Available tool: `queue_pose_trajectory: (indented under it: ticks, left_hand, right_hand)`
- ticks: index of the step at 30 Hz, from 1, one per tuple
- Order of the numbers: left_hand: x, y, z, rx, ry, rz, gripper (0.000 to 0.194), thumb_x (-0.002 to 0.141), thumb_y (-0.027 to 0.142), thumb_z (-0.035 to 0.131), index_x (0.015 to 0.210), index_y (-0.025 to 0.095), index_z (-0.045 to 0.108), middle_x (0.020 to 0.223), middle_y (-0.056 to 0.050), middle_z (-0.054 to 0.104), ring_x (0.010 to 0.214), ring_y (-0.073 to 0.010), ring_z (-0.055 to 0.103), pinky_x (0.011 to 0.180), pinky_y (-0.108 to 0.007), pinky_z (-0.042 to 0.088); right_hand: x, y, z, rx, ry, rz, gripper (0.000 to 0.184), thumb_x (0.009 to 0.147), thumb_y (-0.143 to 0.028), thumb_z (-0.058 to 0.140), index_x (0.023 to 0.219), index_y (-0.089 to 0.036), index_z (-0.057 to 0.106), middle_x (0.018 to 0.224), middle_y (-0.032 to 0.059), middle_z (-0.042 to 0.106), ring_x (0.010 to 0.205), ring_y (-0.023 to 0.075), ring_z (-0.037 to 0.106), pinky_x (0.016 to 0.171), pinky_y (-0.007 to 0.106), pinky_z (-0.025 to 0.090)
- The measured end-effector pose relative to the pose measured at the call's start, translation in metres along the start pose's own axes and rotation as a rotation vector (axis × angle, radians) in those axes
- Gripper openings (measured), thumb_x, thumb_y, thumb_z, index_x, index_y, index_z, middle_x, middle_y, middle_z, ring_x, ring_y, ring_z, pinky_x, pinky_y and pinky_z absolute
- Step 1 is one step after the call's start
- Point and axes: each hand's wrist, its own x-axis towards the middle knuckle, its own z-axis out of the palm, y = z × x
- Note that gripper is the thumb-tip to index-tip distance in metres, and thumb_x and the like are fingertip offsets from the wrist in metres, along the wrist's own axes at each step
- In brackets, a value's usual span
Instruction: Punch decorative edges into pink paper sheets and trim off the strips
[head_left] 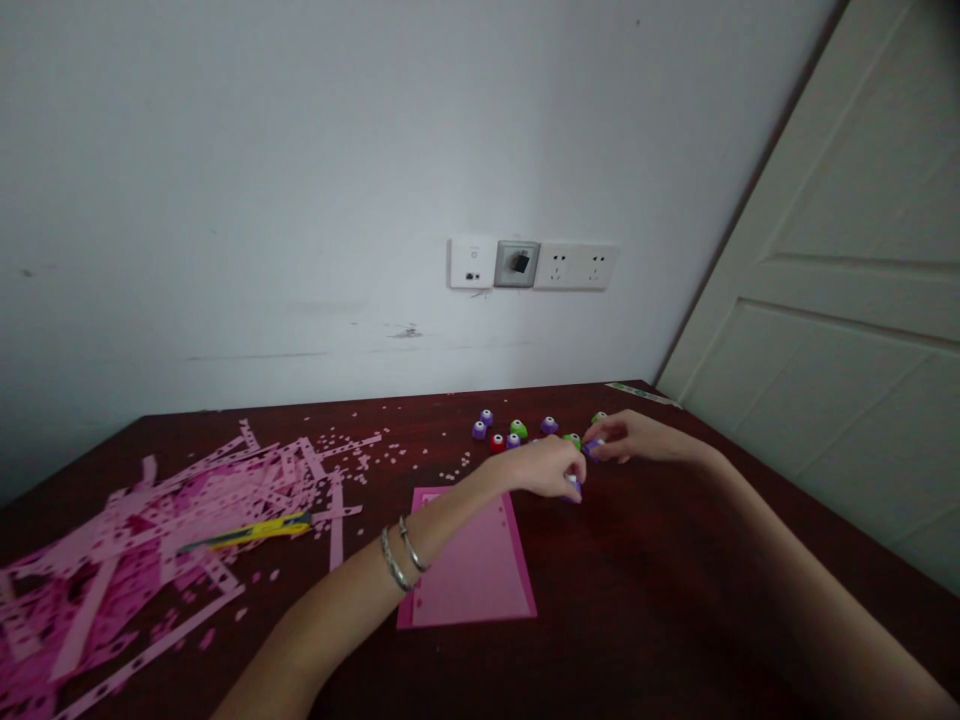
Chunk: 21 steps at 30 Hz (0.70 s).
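Observation:
My left hand (550, 467) is closed around a small purple craft punch (574, 488) with a white top, just past the upper right of the pink sheets (476, 565). Close by on the right, my right hand (622, 438) has its fingers on another purple punch (595, 449). Several similar punches stand at the back of the desk, among them a red punch (497, 444), a green punch (518, 429) and a purple punch (549, 425). My left wrist and forearm cover part of the pink sheets.
Pink paper strips (157, 550) full of punched holes are heaped at the left, with a yellow utility knife (259, 531) on top. Small paper bits (455, 472) are scattered on the dark red desk (637, 600). A wall with sockets (576, 267) rises behind; a white door (847, 300) stands at the right.

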Motion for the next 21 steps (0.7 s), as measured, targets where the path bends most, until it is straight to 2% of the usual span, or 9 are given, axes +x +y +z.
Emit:
queue_pose_trajectory:
  ticks: [2,4,8,11,13,15,18,21]
  left_hand:
    - [-0.003,0.011,0.021,0.303,0.017,-0.025,0.013,0.07,0.018,0.065,0.082,0.013,0.064,0.08,-0.007,0.064,0.075,-0.0197,0.06,0.063,-0.03,0.045]
    - [-0.007,0.019,0.04,0.499,0.069,0.005,0.011,0.074,0.017,0.06,0.083,0.011,0.062,0.084,-0.01,0.063,0.076,-0.0215,0.06,0.062,-0.03,0.046]
    - [-0.014,0.023,0.06,0.704,0.21,0.046,0.015,0.078,0.016,0.052,0.091,0.01,0.059,0.087,-0.011,0.06,0.082,-0.0223,0.058,0.069,-0.033,0.046]
    - [-0.021,0.019,0.064,0.746,0.36,-0.066,0.025,0.08,0.024,0.051,0.101,0.01,0.055,0.098,-0.013,0.058,0.095,-0.0271,0.054,0.077,-0.037,0.044]
    - [-0.026,0.013,0.065,0.76,0.484,-0.179,0.042,0.079,0.028,0.052,0.117,0.009,0.046,0.118,-0.018,0.05,0.112,-0.0322,0.045,0.088,-0.043,0.039]
    - [-0.031,0.001,0.064,0.755,0.583,-0.299,0.064,0.078,0.029,0.054,0.132,0.007,0.029,0.138,-0.022,0.031,0.127,-0.0357,0.028,0.099,-0.048,0.028]
    - [-0.039,-0.021,0.057,0.651,0.614,-0.477,0.094,0.072,0.042,0.06,0.139,0.004,0.007,0.146,-0.025,0.005,0.134,-0.0376,0.007,0.106,-0.051,0.015]
    - [-0.047,-0.044,0.047,0.446,0.525,-0.596,0.121,0.059,0.061,0.063,0.138,0.0,-0.005,0.144,-0.03,-0.002,0.133,-0.0419,0.0,0.105,-0.054,0.014]
  right_hand:
    - [0.003,0.003,0.01,-0.186,0.006,-0.003,0.023,0.068,-0.035,0.062,0.082,-0.017,0.067,0.075,0.0027,0.065,0.07,0.0176,0.058,0.061,0.027,0.045]
    - [0.003,0.008,0.021,-0.28,0.029,-0.01,0.022,0.068,-0.033,0.06,0.081,-0.017,0.067,0.073,0.003,0.066,0.069,0.0184,0.058,0.063,0.028,0.045]
    - [-0.004,0.022,0.037,-0.349,0.097,-0.005,0.029,0.068,-0.036,0.06,0.089,-0.016,0.064,0.076,0.006,0.065,0.07,0.0214,0.06,0.065,0.031,0.046]
    - [-0.013,0.039,0.045,-0.411,0.286,-0.023,0.055,0.066,-0.047,0.063,0.11,-0.016,0.056,0.1,0.0122,0.062,0.09,0.0285,0.059,0.08,0.039,0.046]
    - [-0.018,0.055,0.048,-0.459,0.476,-0.037,0.077,0.061,-0.056,0.064,0.125,-0.018,0.044,0.125,0.0168,0.048,0.113,0.0345,0.046,0.094,0.046,0.037]
    - [-0.021,0.073,0.047,-0.464,0.596,-0.031,0.097,0.057,-0.061,0.065,0.135,-0.016,0.031,0.135,0.019,0.036,0.125,0.0362,0.032,0.103,0.049,0.028]
    - [-0.021,0.097,0.04,-0.33,0.63,0.055,0.116,0.054,-0.065,0.064,0.141,-0.011,0.011,0.144,0.0217,0.021,0.132,0.0366,0.02,0.107,0.048,0.022]
    - [-0.015,0.106,0.034,-0.176,0.567,0.064,0.124,0.053,-0.065,0.064,0.143,-0.011,-0.003,0.148,0.0198,0.006,0.134,0.0352,0.013,0.108,0.046,0.02]
